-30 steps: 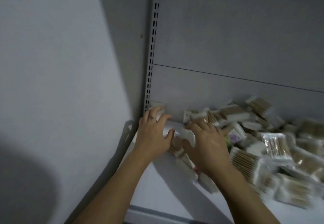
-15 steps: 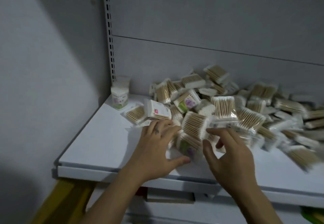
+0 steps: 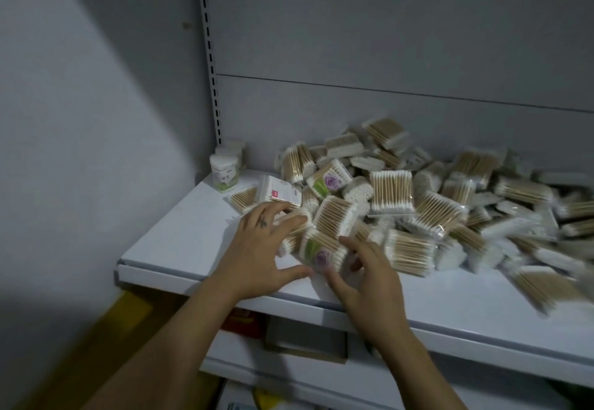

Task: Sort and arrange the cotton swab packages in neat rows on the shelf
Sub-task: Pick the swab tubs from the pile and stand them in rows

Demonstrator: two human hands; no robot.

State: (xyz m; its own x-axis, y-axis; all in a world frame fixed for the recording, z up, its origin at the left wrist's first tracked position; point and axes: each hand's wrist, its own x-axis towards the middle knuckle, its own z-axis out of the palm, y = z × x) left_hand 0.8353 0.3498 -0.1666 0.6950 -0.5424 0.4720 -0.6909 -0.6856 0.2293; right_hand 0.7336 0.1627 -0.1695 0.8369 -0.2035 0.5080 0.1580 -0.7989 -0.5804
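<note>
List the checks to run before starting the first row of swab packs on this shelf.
1. Bare shelf left of the pile: ok.
2. Pile sorted by type: not ok, kinds mixed.
3. Left hand resting on the pile's edge, fingers flat: ok.
4. Right hand grip on the flower-label pack: cannot tell.
5. Round tub upright in back corner: ok.
</note>
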